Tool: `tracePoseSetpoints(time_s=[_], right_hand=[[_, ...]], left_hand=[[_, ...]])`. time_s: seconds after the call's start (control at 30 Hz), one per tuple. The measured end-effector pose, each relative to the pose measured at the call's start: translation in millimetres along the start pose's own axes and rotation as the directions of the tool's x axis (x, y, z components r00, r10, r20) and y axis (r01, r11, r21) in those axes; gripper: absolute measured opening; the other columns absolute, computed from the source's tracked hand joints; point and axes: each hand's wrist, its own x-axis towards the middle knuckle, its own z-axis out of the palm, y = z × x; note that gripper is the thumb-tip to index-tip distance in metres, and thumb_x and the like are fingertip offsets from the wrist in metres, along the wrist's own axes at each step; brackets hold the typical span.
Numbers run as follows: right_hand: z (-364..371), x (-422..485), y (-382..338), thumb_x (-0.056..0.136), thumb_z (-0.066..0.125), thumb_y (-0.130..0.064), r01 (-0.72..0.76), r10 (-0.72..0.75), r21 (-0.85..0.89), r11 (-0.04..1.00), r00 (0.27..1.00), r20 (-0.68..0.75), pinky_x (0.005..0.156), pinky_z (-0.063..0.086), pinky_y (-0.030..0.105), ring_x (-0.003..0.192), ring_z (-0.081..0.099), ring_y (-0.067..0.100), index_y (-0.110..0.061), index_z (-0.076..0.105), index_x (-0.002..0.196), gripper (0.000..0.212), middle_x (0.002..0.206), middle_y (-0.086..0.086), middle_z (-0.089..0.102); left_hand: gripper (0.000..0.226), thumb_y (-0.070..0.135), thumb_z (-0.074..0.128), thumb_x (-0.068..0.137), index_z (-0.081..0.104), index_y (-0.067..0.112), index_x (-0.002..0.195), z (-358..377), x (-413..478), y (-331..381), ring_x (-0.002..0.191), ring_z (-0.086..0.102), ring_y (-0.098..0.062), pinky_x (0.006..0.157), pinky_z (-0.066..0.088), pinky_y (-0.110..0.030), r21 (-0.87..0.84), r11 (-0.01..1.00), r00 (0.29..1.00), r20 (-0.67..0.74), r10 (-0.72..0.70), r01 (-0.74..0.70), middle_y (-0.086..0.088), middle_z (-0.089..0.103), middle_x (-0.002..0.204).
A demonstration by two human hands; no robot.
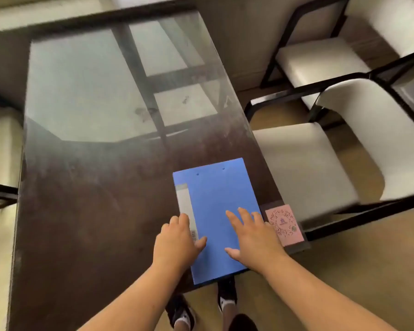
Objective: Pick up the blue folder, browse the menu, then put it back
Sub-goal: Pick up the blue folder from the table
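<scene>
Both forearms reach up from the bottom of the frame, with two dark shoes (202,306) visible below the table edge. Left hand (177,237) lies over the folder's (215,211) left edge, fingers curled loosely by the white spine label (186,206), thumb pointing right onto the blue cover. Right hand (251,231) rests flat on the cover's lower right, fingers spread and extended; neither hand has closed around anything.

That folder lies shut in the lower middle of the frame, on the near right corner of a dark glass-topped table (93,199), its near end jutting slightly past the table edge. Just right of it, at the table corner, sits a pink card (286,223) printed with a round code; it appears to touch or nearly touch the folder's right edge. White chairs (304,168) with black frames stand at right and upper right.

My reading is that the pick-up has not yet begun. To do it well, the overhanging near end looks like the easiest place to get fingers underneath, since the cover lies flat on smooth glass. Pinching both long edges and lifting level should keep any loose pages from sliding out. Lift straight up, so the pink card is not dragged along.

As for contents, the folder is closed, so the menu inside cannot be seen. No other container is in view.
</scene>
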Motion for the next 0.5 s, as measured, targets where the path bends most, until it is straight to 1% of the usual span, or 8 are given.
tracePoseSetpoints(time_s=[0.03, 0.13, 0.2, 0.27, 0.33, 0.4, 0.47, 0.5], right_hand=[[0.9, 0.4, -0.2, 0.087, 0.056, -0.073, -0.019, 0.018, 0.021, 1.0, 0.999, 0.039, 0.1, 0.052, 0.051, 0.146, 0.032, 0.041, -0.031, 0.003, 0.163, 0.102, 0.171, 0.009, 0.021], [13.7, 1.6, 3.0, 0.087, 0.059, -0.071, -0.049, 0.048, 0.04, 0.998, 0.998, 0.037, 0.094, 0.057, 0.047, 0.145, 0.031, 0.04, -0.033, 0.001, 0.163, 0.103, 0.172, 0.008, 0.019], [20.1, 1.7, 3.8, 0.087, 0.061, -0.069, -0.061, 0.059, 0.041, 0.997, 0.996, 0.061, 0.093, 0.058, 0.045, 0.147, 0.029, 0.04, -0.034, -0.001, 0.163, 0.104, 0.173, 0.008, 0.016], [23.1, 2.2, 6.2, 0.088, 0.061, -0.069, -0.064, 0.062, 0.024, 0.998, 0.996, 0.067, 0.093, 0.059, 0.043, 0.147, 0.028, 0.04, -0.034, -0.001, 0.163, 0.103, 0.173, 0.009, 0.015], [24.8, 2.8, 6.9, 0.088, 0.061, -0.069, -0.068, 0.067, 0.011, 0.998, 0.996, 0.057, 0.091, 0.059, 0.042, 0.145, 0.029, 0.04, -0.034, 0.0, 0.163, 0.103, 0.172, 0.009, 0.016], [25.1, 3.6, 6.9, 0.087, 0.061, -0.069, -0.064, 0.064, 0.001, 0.998, 0.996, 0.063, 0.091, 0.059, 0.042, 0.144, 0.03, 0.04, -0.034, 0.0, 0.163, 0.103, 0.171, 0.009, 0.017], [25.0, 4.5, 7.3, 0.087, 0.061, -0.07, -0.059, 0.059, -0.005, 0.998, 0.996, 0.062, 0.091, 0.059, 0.042, 0.143, 0.031, 0.04, -0.034, 0.001, 0.163, 0.103, 0.17, 0.009, 0.018], [25.2, 4.7, 7.1, 0.087, 0.06, -0.07, -0.058, 0.058, -0.008, 0.998, 0.997, 0.059, 0.09, 0.059, 0.041, 0.143, 0.031, 0.039, -0.034, 0.001, 0.163, 0.103, 0.17, 0.009, 0.019]], left_hand=[[0.057, 0.066, 0.068, 0.079, 0.046, 0.021, 0.105, 1.8, -1.4, 0.8, 0.092, 0.062, -0.03, 0.073, 0.055, -0.043, -0.087, 0.995, 0.999, 0.026, -0.04, 0.042, -0.002, 0.055, 0.103], [0.054, 0.061, 0.074, 0.079, 0.043, 0.021, 0.096, 8.8, -3.0, 6.3, 0.081, 0.062, -0.029, 0.065, 0.05, -0.042, -0.278, 0.947, 0.987, 0.064, -0.149, 0.161, 0.0, 0.051, 0.096], [0.052, 0.058, 0.076, 0.077, 0.042, 0.022, 0.094, 11.8, 0.1, 10.3, 0.073, 0.058, -0.022, 0.062, 0.046, -0.039, -0.368, 0.904, 0.976, 0.073, -0.205, 0.217, 0.002, 0.048, 0.094], [0.053, 0.055, 0.078, 0.075, 0.041, 0.023, 0.093, 13.3, 4.3, 12.5, 0.069, 0.054, -0.014, 0.059, 0.044, -0.038, -0.439, 0.856, 0.961, 0.082, -0.264, 0.273, 0.004, 0.046, 0.094], [0.056, 0.053, 0.081, 0.073, 0.04, 0.022, 0.095, 14.4, 7.2, 13.0, 0.072, 0.057, -0.015, 0.057, 0.047, -0.037, -0.502, 0.795, 0.937, 0.111, -0.332, 0.341, 0.003, 0.047, 0.098], [0.061, 0.05, 0.084, 0.074, 0.039, 0.021, 0.103, 16.2, 9.1, 11.1, 0.081, 0.063, -0.019, 0.062, 0.053, -0.038, -0.567, 0.717, 0.909, 0.171, -0.379, 0.406, 0.002, 0.051, 0.106], [0.06, 0.047, 0.082, 0.079, 0.043, 0.021, 0.115, 18.2, 11.5, 7.6, 0.092, 0.066, -0.023, 0.071, 0.058, -0.041, -0.604, 0.675, 0.904, 0.241, -0.353, 0.425, 0.0, 0.058, 0.113], [0.053, 0.046, 0.079, 0.083, 0.046, 0.021, 0.116, 19.4, 12.7, 5.9, 0.094, 0.067, -0.023, 0.073, 0.059, -0.041, -0.601, 0.683, 0.91, 0.267, -0.317, 0.415, 0.0, 0.062, 0.113]])
